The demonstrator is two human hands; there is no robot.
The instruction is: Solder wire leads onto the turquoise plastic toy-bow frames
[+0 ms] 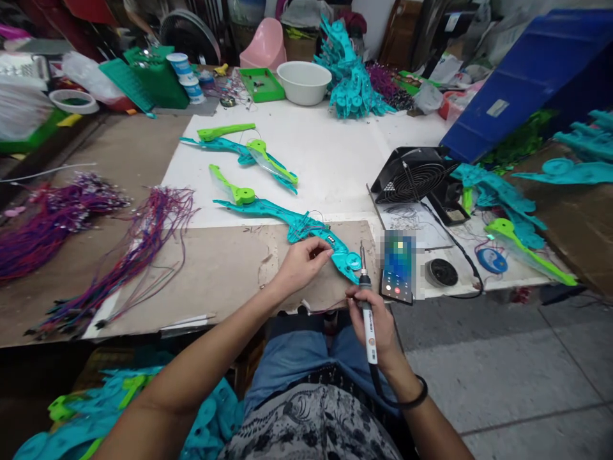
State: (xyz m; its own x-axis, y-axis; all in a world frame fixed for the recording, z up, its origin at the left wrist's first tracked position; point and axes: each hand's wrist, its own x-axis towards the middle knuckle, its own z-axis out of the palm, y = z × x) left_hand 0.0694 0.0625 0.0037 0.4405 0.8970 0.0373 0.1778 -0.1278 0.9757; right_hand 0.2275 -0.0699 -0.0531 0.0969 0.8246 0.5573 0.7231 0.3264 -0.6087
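Observation:
My right hand grips a soldering iron by its white handle, tip pointing up and away from me. Red wire shows near its fingertips. A long teal plastic housing half lies on the brown board, with thin wires and a small dark module in it. My left hand rests against the near edge of this housing, thumb and fingers pinched together; what they hold is too small to make out. A lime green plastic piece lies at the housing's far left end.
Another teal and green assembly lies farther back. Bundles of purple and red wires are at left. To the right are a black fan, a phone, a round black tin and solder wire reel. A white basin stands behind.

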